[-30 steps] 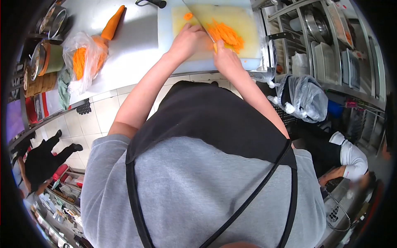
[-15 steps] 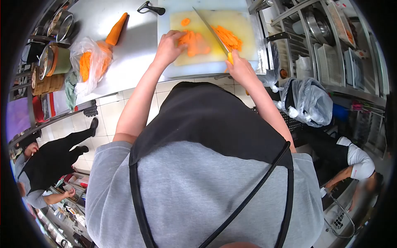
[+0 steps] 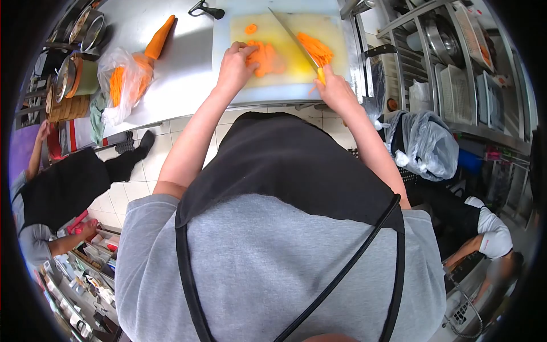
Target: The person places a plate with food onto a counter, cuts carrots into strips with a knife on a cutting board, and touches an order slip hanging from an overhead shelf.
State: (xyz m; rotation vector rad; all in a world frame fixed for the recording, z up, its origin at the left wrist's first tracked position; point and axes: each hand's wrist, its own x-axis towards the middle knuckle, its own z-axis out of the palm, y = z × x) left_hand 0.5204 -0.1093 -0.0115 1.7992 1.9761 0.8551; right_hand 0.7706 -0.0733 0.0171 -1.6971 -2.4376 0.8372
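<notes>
My right hand (image 3: 336, 91) grips the yellow handle of a knife (image 3: 295, 40), whose blade slants up and left over the yellow cutting board (image 3: 239, 28). Thin orange strips (image 3: 314, 49) lie just right of the blade. At the board's left side my left hand (image 3: 235, 67) has its fingers apart, the tips touching flat orange slices (image 3: 263, 58). One round orange piece (image 3: 250, 28) lies above those slices.
A black-handled peeler (image 3: 207, 10) and a whole carrot (image 3: 159, 39) lie on the steel counter (image 3: 185, 68), beside a clear bag (image 3: 126, 80) of orange strips. Pots stand at far left. A wire rack (image 3: 424, 62) is at right. Other people are at left and right.
The left hand has moved left, uncovering the orange slices. The right hand and knife have shifted right and slightly down. The person at left has come closer to the counter.
</notes>
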